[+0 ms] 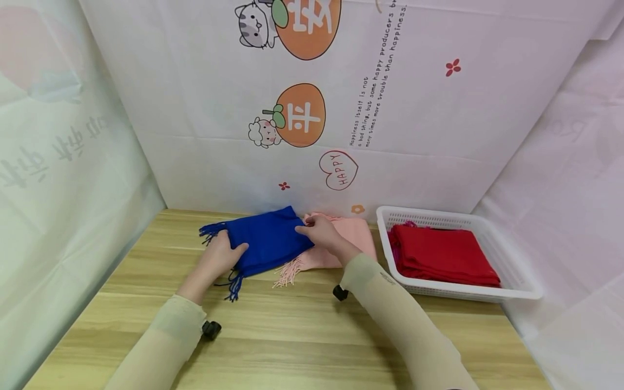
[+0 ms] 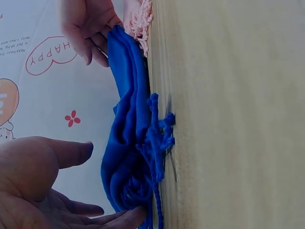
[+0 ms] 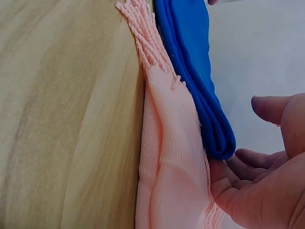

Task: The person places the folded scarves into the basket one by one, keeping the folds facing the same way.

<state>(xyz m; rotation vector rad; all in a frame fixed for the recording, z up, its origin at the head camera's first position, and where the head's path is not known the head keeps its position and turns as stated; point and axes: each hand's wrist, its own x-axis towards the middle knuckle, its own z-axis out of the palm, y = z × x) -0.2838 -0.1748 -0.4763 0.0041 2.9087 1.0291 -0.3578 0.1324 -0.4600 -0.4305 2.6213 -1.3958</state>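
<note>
A folded blue scarf (image 1: pixel 268 241) with knotted fringe at its left end lies partly over a folded pink scarf (image 1: pixel 343 238). At the blue scarf's fringed end is my left hand (image 1: pixel 224 255), its thumb stretched out and its fingertips touching the bundle low down in the left wrist view. My right hand (image 1: pixel 324 234) is at the other, folded end. In the right wrist view its fingers (image 3: pixel 252 164) reach to the underside of the blue fold, close beside the pink cloth, with the thumb standing away from it.
To the right stands a white perforated basket (image 1: pixel 524 284) holding a folded red scarf (image 1: pixel 443 252), with magenta fringe showing at its edge. A white printed sheet (image 1: pixel 414 119) rises behind the wooden table (image 1: pixel 287 336), and similar sheets hang at both sides.
</note>
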